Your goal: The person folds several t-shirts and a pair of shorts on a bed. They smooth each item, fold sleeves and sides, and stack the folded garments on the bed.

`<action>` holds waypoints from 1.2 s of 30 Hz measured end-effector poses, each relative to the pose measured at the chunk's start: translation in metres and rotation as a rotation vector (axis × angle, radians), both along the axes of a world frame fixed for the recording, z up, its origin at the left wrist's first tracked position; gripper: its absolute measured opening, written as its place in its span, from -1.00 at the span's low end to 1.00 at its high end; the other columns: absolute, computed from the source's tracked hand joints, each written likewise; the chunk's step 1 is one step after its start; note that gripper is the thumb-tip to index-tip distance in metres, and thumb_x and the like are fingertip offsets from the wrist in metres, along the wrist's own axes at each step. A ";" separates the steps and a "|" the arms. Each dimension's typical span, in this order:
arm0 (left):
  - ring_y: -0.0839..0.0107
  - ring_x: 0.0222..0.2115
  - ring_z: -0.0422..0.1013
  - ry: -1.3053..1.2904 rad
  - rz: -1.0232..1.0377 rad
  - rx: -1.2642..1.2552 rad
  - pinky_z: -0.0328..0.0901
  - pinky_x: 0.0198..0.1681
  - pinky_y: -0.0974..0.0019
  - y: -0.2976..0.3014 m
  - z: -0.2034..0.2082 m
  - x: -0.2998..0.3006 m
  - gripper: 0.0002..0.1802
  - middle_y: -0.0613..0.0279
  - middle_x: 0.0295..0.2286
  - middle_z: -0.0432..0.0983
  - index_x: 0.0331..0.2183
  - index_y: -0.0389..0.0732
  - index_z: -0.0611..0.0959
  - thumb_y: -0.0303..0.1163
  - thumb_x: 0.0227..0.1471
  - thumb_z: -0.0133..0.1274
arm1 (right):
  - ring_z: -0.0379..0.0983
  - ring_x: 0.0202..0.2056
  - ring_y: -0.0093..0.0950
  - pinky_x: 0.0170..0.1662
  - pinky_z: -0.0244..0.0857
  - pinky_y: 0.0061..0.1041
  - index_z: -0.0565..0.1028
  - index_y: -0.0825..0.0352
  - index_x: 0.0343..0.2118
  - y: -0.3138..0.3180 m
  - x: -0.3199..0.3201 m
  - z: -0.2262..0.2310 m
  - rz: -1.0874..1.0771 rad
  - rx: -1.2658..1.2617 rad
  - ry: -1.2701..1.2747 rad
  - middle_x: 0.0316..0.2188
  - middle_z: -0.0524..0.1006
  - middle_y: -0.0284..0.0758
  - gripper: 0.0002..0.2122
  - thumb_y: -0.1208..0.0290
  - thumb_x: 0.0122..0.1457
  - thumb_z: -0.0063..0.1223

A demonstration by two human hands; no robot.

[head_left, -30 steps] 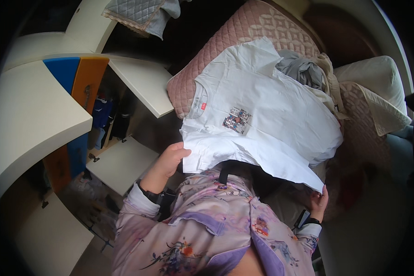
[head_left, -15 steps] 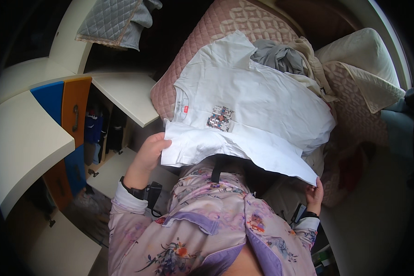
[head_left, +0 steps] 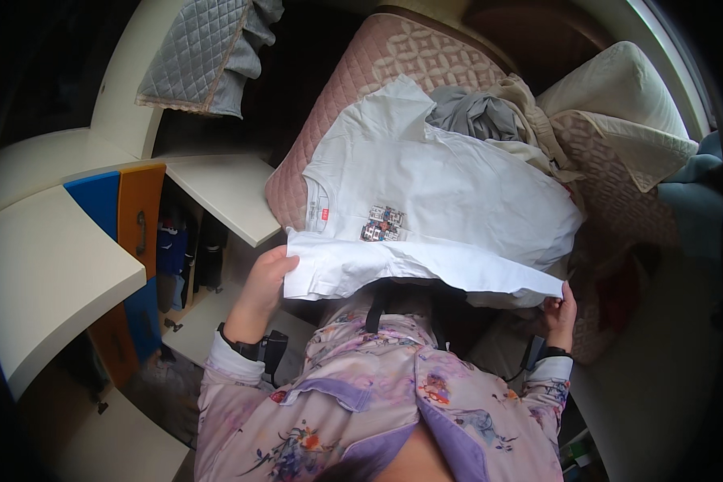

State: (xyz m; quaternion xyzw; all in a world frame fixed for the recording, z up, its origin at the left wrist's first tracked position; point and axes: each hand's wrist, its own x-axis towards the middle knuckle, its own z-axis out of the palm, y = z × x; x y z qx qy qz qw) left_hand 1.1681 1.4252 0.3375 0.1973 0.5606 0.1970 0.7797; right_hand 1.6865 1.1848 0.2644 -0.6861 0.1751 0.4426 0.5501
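Note:
A white T-shirt (head_left: 442, 181) with a small patterned print on its chest lies spread over a pink quilted cover, its collar toward the left. The side nearest me is folded over and lifted. My left hand (head_left: 267, 277) pinches this flap at its shoulder end, thumb on top. At the hem end, my right hand (head_left: 562, 309) grips the flap's corner between thumb and fingers. Between my two hands the flap stretches in a strip, its lower edge hanging in front of my floral pyjamas.
Grey and beige crumpled cloth (head_left: 478, 116) lies behind the shirt. A pale cushion (head_left: 614, 92) stands at the far right on the pink quilted cover (head_left: 321, 120). To the left are open cabinet doors (head_left: 229, 197), orange and blue panels, and a white tabletop (head_left: 64, 269).
My right hand has moved up and slightly right with the flap's corner. The flap now lies flatter and straighter across the shirt. My left hand keeps its hold, slightly lower in view.

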 end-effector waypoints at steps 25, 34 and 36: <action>0.43 -0.21 0.36 0.011 0.039 0.108 0.22 -0.09 0.37 0.007 -0.044 0.001 -0.65 0.13 -0.21 0.42 -0.11 -0.38 0.38 -0.42 0.05 -0.13 | 0.20 -0.10 -0.18 0.01 0.06 -0.34 0.24 0.43 -0.10 0.175 -0.100 -0.118 0.653 -0.408 -1.373 -0.16 0.29 -0.07 -0.50 0.36 -0.11 0.15; 0.41 -0.26 0.39 -0.008 0.003 0.131 0.24 -0.11 0.38 0.035 -0.037 0.018 -0.71 0.13 -0.27 0.45 -0.18 -0.37 0.43 -0.42 0.04 -0.12 | 0.15 0.05 -0.28 0.05 -0.05 -0.10 0.11 0.22 0.06 0.017 -0.141 -0.164 -0.177 -0.053 0.262 0.02 0.25 -0.27 -0.31 0.13 -0.10 0.21; 0.41 -0.26 0.39 0.000 -0.002 0.146 0.24 -0.11 0.37 0.038 -0.037 0.020 -0.72 0.13 -0.27 0.45 -0.18 -0.37 0.42 -0.43 0.05 -0.14 | 0.23 -0.01 -0.35 0.03 0.02 -0.19 0.19 0.16 0.02 0.015 -0.149 -0.182 -0.116 0.019 0.388 -0.06 0.35 -0.36 -0.44 0.20 -0.03 0.16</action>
